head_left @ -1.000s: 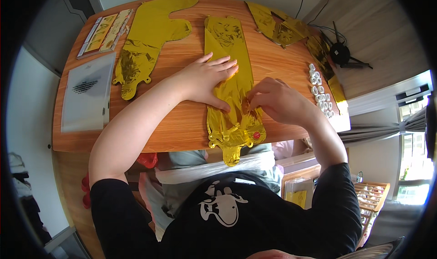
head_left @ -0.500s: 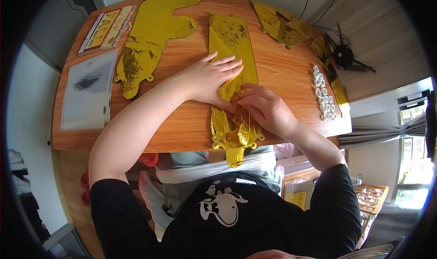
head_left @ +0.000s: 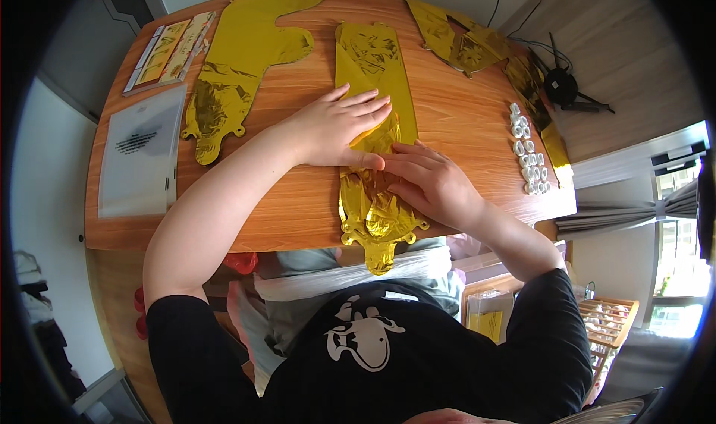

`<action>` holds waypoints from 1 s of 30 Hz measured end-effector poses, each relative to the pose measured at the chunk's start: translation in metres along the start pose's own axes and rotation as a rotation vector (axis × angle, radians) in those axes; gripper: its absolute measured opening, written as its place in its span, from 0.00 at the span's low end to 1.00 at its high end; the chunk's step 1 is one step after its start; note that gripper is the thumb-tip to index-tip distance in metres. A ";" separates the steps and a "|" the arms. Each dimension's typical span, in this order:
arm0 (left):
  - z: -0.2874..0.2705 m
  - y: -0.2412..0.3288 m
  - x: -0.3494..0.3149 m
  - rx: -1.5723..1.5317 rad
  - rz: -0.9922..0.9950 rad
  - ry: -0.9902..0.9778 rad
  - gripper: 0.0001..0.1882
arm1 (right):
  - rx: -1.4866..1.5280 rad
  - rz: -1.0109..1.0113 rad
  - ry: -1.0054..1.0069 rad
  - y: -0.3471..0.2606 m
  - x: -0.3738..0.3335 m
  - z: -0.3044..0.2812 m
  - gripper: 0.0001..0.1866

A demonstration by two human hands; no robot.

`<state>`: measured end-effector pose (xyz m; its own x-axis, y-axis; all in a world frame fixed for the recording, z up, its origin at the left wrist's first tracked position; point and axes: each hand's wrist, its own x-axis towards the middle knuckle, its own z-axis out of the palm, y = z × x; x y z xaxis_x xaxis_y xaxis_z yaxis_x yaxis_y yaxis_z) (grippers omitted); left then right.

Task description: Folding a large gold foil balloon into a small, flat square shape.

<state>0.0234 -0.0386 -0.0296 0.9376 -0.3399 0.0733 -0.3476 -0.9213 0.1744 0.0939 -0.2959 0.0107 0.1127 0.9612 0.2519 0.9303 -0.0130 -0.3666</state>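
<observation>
A long gold foil balloon [head_left: 373, 73], flat and uninflated, lies lengthwise before me. Its crinkled lower part and tabbed end [head_left: 380, 256] reach past the table's near edge. My left hand [head_left: 339, 129] rests palm down across the balloon's middle, fingers stretched toward the right. Just below and to the right, my right hand [head_left: 432, 181] touches the wrinkled foil, its fingers extended leftward and its thumb apart. The right fingertips meet the left thumb. Some foil beneath both hands is hidden.
Another gold foil balloon [head_left: 246, 51] lies at left, beside a printed card pack [head_left: 168, 51] and a translucent plastic folder [head_left: 142, 155]. More gold foil [head_left: 455, 40] lies at the back right. Several small whitish rings [head_left: 529, 155] and a black router-like device [head_left: 561, 88] are at right.
My right hand has flattened from a pinch-like curl, its fingers now extended against the foil toward the left thumb. My left hand stays pressed on the balloon. The whole view has shifted slightly.
</observation>
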 end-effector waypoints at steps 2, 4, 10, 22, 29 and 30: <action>-0.002 0.003 0.002 0.002 0.006 0.007 0.63 | 0.002 -0.005 0.016 0.004 -0.002 0.001 0.20; -0.003 0.006 0.001 0.020 -0.010 -0.021 0.63 | 0.005 -0.014 0.030 0.002 -0.003 0.000 0.21; -0.005 0.008 -0.002 0.019 -0.017 -0.027 0.63 | 0.339 0.482 -0.041 -0.002 -0.001 -0.011 0.24; -0.008 0.010 0.000 0.023 -0.022 -0.035 0.62 | -0.149 0.309 -0.055 0.015 0.010 -0.019 0.47; -0.009 0.010 -0.001 0.026 -0.024 -0.036 0.62 | -0.257 0.257 -0.124 0.010 0.016 -0.021 0.61; -0.009 0.010 -0.001 0.030 -0.023 -0.036 0.62 | -0.277 0.250 -0.130 0.009 0.016 -0.021 0.63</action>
<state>0.0190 -0.0461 -0.0188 0.9454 -0.3242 0.0342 -0.3257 -0.9341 0.1463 0.1117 -0.2860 0.0298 0.3193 0.9455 0.0634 0.9407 -0.3081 -0.1423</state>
